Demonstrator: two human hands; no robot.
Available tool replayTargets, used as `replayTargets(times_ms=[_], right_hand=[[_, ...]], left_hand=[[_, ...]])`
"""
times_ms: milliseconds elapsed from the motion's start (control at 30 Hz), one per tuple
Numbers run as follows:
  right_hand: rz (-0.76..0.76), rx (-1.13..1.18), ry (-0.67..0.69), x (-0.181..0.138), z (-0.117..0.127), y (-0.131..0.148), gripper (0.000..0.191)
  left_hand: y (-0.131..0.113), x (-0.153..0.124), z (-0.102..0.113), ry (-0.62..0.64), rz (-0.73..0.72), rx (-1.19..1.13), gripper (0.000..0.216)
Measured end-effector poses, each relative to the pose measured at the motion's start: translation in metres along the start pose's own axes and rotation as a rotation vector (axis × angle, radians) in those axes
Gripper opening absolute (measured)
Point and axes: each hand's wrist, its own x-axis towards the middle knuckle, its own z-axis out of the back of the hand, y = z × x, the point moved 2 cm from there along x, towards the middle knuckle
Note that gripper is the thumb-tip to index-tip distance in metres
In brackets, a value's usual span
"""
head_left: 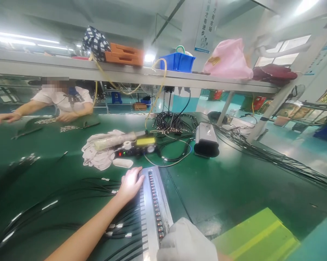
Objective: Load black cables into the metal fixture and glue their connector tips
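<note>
My bare left hand (pixel 131 184) rests on the far end of a long metal fixture bar (pixel 163 203), fingers curled down onto the black cables (pixel 125 232) laid in its slots. The bar carries a row of several small connectors (pixel 155 206). At the bottom edge my right hand (pixel 186 241), in a white glove, lies at the near end of the bar; its fingers are hidden. Black cables fan out to the left over the green table (pixel 223 185).
Behind the bar lie a small device with a yellow display (pixel 141 145), a white cloth (pixel 98 154), a grey box unit (pixel 206 139) and a bundle of black wires (pixel 177 123). Another person (pixel 60 99) works at the far left. A yellow-green sheet (pixel 257 235) lies at the right front.
</note>
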Motion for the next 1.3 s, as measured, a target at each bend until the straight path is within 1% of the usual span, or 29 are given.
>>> replayTargets(times_ms=[33,67,100,133,167,200,233,300,400,500,567,667,700,767,833,933,967,1033,1100,1133,1167,1233,1300], right_hand=[[-0.054,-0.007,-0.037,-0.004,-0.004,-0.001,0.022],[-0.142,-0.009,-0.083,-0.008,-0.007,-0.003,0.025],[-0.256,0.000,-0.124,-0.013,-0.010,-0.005,0.038],[-0.369,0.026,-0.142,-0.017,-0.012,-0.007,0.058],[-0.461,0.070,-0.133,-0.019,-0.013,-0.008,0.077],[-0.525,0.121,-0.103,-0.020,-0.013,-0.008,0.090],[-0.562,0.175,-0.069,-0.018,-0.013,-0.008,0.096],[-0.578,0.268,-0.022,-0.010,-0.008,-0.006,0.092],[-0.582,0.338,-0.051,0.005,0.002,-0.003,0.083],[-0.578,0.333,-0.049,0.014,0.006,0.000,0.074],[-0.577,0.294,-0.011,0.012,0.002,0.002,0.070],[-0.558,0.198,0.051,0.001,-0.012,0.005,0.076],[-0.554,0.158,0.059,-0.002,-0.017,0.006,0.075],[-0.540,0.090,0.061,-0.006,-0.021,0.007,0.066],[-0.515,0.080,0.075,-0.002,-0.014,0.006,0.059],[-0.528,0.202,0.104,0.013,0.017,0.000,0.061],[-0.557,0.265,0.096,0.019,0.028,-0.004,0.060],[-0.589,0.410,0.064,0.031,0.044,-0.014,0.049],[-0.626,0.563,-0.007,0.042,0.044,-0.028,0.035],[-0.660,0.629,-0.050,0.047,0.039,-0.036,0.031],[-0.703,0.686,-0.092,0.052,0.031,-0.045,0.030],[-0.774,0.754,-0.139,0.062,0.010,-0.058,0.042],[-0.794,0.780,-0.128,0.068,-0.008,-0.066,0.052]], left_hand=[[-0.001,0.001,-0.001,0.008,0.005,0.016,0.039],[-0.001,0.002,-0.002,0.015,0.009,0.028,0.040],[-0.002,0.003,-0.003,0.022,0.014,0.037,0.040],[-0.001,0.004,-0.004,0.029,0.017,0.042,0.039],[-0.001,0.005,-0.005,0.035,0.019,0.046,0.039],[-0.001,0.006,-0.006,0.040,0.020,0.047,0.039],[0.000,0.007,-0.006,0.044,0.020,0.048,0.039],[0.001,0.009,-0.006,0.046,0.025,0.049,0.038],[0.002,0.013,-0.003,0.036,0.046,0.059,0.039],[0.004,0.013,0.004,0.027,0.070,0.076,0.040],[0.005,0.009,0.008,0.030,0.077,0.084,0.040],[0.005,-0.002,0.011,0.046,0.064,0.088,0.039],[0.005,-0.006,0.011,0.053,0.055,0.087,0.038],[0.004,-0.011,0.011,0.064,0.036,0.079,0.038],[0.004,-0.013,0.011,0.073,0.019,0.063,0.038],[0.005,-0.013,0.017,0.089,-0.006,0.027,0.037],[0.007,-0.014,0.022,0.095,-0.015,0.016,0.037],[0.013,-0.018,0.039,0.105,-0.032,0.006,0.036],[0.025,-0.023,0.064,0.103,-0.036,0.024,0.031],[0.033,-0.024,0.080,0.094,-0.030,0.046,0.028],[0.040,-0.023,0.097,0.080,-0.017,0.077,0.026],[0.052,-0.015,0.133,0.037,0.021,0.160,0.025],[0.053,0.002,0.164,-0.008,0.057,0.260,0.027]])
